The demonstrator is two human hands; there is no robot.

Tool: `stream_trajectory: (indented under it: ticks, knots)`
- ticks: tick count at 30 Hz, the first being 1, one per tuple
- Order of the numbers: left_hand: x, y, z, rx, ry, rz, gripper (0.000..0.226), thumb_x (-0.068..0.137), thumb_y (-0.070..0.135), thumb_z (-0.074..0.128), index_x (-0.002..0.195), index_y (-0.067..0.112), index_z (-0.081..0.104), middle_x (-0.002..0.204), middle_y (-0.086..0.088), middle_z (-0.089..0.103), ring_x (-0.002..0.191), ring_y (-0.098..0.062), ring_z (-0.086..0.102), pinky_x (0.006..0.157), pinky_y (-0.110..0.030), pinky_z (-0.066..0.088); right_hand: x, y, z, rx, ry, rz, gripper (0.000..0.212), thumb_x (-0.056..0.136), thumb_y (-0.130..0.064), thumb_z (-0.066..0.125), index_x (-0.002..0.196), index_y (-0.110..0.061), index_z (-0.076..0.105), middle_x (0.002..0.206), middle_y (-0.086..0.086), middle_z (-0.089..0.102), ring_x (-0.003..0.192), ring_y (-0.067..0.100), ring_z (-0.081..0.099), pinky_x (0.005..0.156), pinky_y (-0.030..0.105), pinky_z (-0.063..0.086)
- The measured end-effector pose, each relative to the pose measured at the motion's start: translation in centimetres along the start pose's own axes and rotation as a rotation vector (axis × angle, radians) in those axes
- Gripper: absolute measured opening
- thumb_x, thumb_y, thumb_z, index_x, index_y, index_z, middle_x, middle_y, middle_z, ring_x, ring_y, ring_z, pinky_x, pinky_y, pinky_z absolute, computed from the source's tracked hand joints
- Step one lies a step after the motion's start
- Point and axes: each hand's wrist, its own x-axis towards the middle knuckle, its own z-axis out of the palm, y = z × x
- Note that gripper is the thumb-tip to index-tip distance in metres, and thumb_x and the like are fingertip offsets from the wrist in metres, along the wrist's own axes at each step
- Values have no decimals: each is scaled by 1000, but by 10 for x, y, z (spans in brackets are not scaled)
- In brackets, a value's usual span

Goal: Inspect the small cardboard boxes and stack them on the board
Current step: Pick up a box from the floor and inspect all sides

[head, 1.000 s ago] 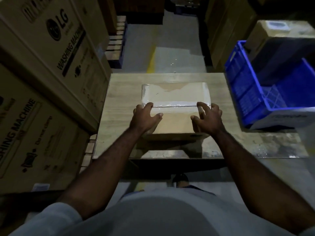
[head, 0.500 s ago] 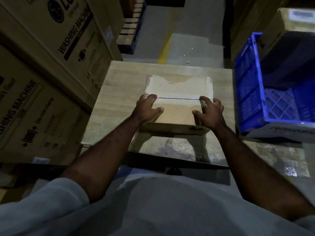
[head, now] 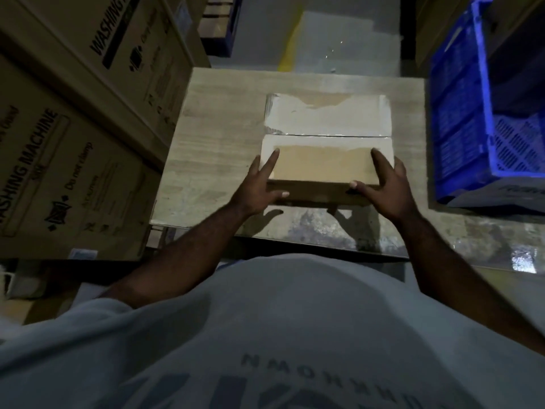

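Tall washing machine cartons (head: 73,143) are stacked along the left. A pale wooden board (head: 224,137) is laid flat just beside them, and a blue plastic crate (head: 460,113) is set at its right edge. The small cardboard box (head: 324,160), taped across its top, is seen over the middle of the board. Its near left corner is grasped by the left hand (head: 256,193), fingers along the side and thumb on the near face. Its near right corner is grasped likewise by the right hand (head: 386,193).
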Motion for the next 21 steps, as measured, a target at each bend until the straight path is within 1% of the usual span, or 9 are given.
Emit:
stream_trajectory:
  ticks: [2, 5, 7, 9, 11, 12, 15, 19, 21]
  knots:
    - [-2, -3, 2, -5, 60, 90, 93, 93, 38, 73, 163, 40, 12, 166, -12, 29, 152, -30, 27, 120, -41, 32, -3, 3, -2, -41, -4, -15, 103, 79, -49, 88, 163, -32, 31, 164, 10, 26, 147, 24, 38, 120, 33, 33]
    - [0, -4, -5, -19, 98, 176, 82, 96, 22, 72, 162, 23, 26, 158, -10, 45, 143, -23, 43, 114, -28, 37, -3, 5, -1, -139, 3, -20, 104, 80, -43, 88, 164, -36, 27, 157, 16, 39, 142, 32, 43, 110, 27, 32]
    - [0, -7, -10, -18, 89, 198, 79, 96, 18, 72, 162, 24, 28, 157, -6, 45, 139, -19, 48, 110, -21, 38, -2, 5, 1, -153, 33, -25, 104, 80, -40, 89, 164, -36, 28, 152, 18, 47, 138, 35, 47, 105, 27, 36]
    - [-1, -11, -14, -23, 64, 198, 77, 97, 13, 69, 162, 26, 29, 159, -2, 41, 128, 0, 53, 106, -7, 36, -3, 4, 4, -155, 49, -12, 105, 78, -38, 90, 163, -36, 29, 150, 18, 51, 136, 34, 49, 104, 28, 38]
    - [-1, -13, -16, -30, 58, 193, 75, 98, 10, 67, 161, 26, 29, 158, -2, 41, 116, 17, 47, 98, 3, 31, -4, 3, 5, -153, 61, 6, 106, 77, -38, 91, 163, -37, 29, 149, 17, 52, 136, 34, 50, 105, 29, 40]
    - [-1, -14, -17, -37, 59, 188, 75, 98, 11, 67, 161, 28, 29, 158, -2, 41, 120, 13, 46, 99, 2, 31, -4, 2, 6, -155, 64, 12, 106, 77, -38, 91, 163, -38, 29, 149, 16, 53, 135, 34, 50, 104, 29, 40]
    - [-2, -22, -22, -108, 50, 163, 75, 97, 19, 70, 160, 34, 31, 159, 5, 39, 141, -7, 39, 113, -16, 33, -9, -3, 16, -159, 80, 31, 107, 77, -40, 91, 163, -40, 28, 148, 15, 55, 134, 32, 52, 99, 24, 38]
    - [-8, -34, -30, -150, 33, 127, 74, 99, 23, 67, 160, 40, 29, 157, 19, 36, 140, 0, 34, 111, -16, 31, -25, -7, 37, -111, 120, 61, 106, 77, -41, 90, 162, -45, 27, 151, 9, 53, 135, 28, 52, 100, 25, 40]
    - [-10, -36, -30, -156, 40, 123, 73, 99, 25, 67, 159, 42, 29, 160, 17, 35, 139, 0, 34, 109, -15, 33, -28, -10, 38, -105, 129, 64, 106, 76, -42, 91, 162, -45, 28, 153, 8, 53, 136, 27, 52, 101, 26, 40]
